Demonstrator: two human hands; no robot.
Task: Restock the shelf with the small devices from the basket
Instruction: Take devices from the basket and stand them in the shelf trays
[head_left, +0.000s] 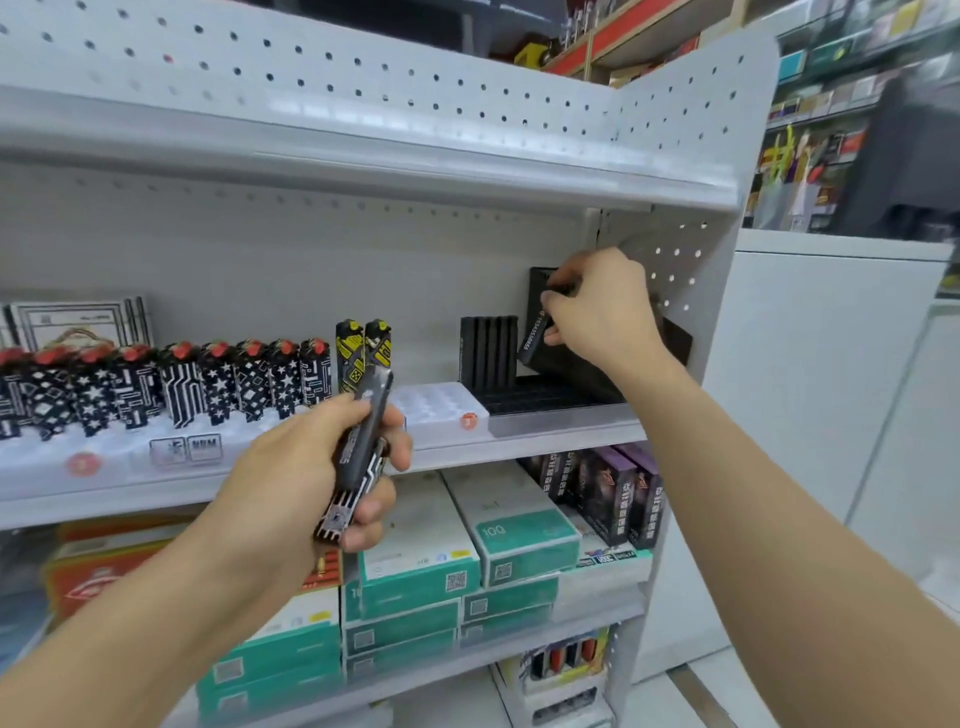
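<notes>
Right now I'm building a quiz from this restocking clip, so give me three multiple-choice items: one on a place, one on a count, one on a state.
1. Where is the right hand?
A. at the shelf's right end, on a black device
B. on the teal boxes
C. on the top shelf

2. How many yellow-patterned devices stand upright by the white tray?
A. two
B. five
C. none

3. How is the left hand?
A. flat and empty
B. gripping a bundle of devices
C. resting on the shelf

Answers: 1 A, its fingers pinch the black device there; 2 A, a pair stands together; 3 B, fingers curl round several devices.
</notes>
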